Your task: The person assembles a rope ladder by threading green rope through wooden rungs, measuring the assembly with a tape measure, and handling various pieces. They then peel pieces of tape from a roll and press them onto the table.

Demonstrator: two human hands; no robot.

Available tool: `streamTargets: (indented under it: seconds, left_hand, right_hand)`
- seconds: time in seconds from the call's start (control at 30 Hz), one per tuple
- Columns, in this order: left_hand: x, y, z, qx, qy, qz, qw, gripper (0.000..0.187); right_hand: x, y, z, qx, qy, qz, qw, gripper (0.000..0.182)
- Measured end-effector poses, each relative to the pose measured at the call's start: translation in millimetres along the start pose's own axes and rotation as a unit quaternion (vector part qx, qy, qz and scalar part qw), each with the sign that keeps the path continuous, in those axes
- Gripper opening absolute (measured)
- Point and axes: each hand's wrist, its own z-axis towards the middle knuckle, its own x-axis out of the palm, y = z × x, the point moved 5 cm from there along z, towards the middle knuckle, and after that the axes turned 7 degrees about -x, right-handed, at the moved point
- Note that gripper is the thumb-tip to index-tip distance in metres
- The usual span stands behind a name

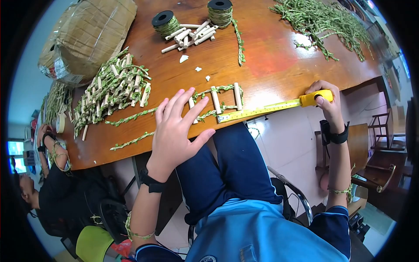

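Rope ladder (216, 101) of leafy cord and wooden rungs, flat near the table's (279, 52) front edge. Left hand (176, 131) spread palm-down over its left part. Right hand (327, 98) gripping yellow tape measure (310, 98), blade drawn out alongside the ladder's near side.

Extended tape measure (310, 99) beside leafy ladder (216, 101).
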Motion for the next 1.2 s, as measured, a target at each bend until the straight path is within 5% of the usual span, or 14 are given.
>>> streamTargets:
  seconds: [0.27, 0.57, 0.73, 1.2]
  left_hand:
    - [0, 0, 0, 0.000, -0.001, -0.003, 1.000, 0.063]
    - [-22, 10, -11, 0.010, -0.092, -0.103, 0.990, 0.089]
    - [-42, 25, -28, 0.008, -0.103, 0.008, 0.995, 0.074]
    - [-33, 57, -35, -0.025, -0.106, -0.033, 0.993, 0.058]
  right_hand:
    - [2, 2, 1, -0.006, -0.006, -0.003, 1.000, 0.055]
    - [9, 7, 2, 0.003, 0.023, 0.014, 1.000, 0.053]
    - [26, 24, 10, -0.038, 0.057, -0.020, 0.997, 0.052]
    - [37, 17, 14, -0.021, 0.043, -0.016, 0.999, 0.052]
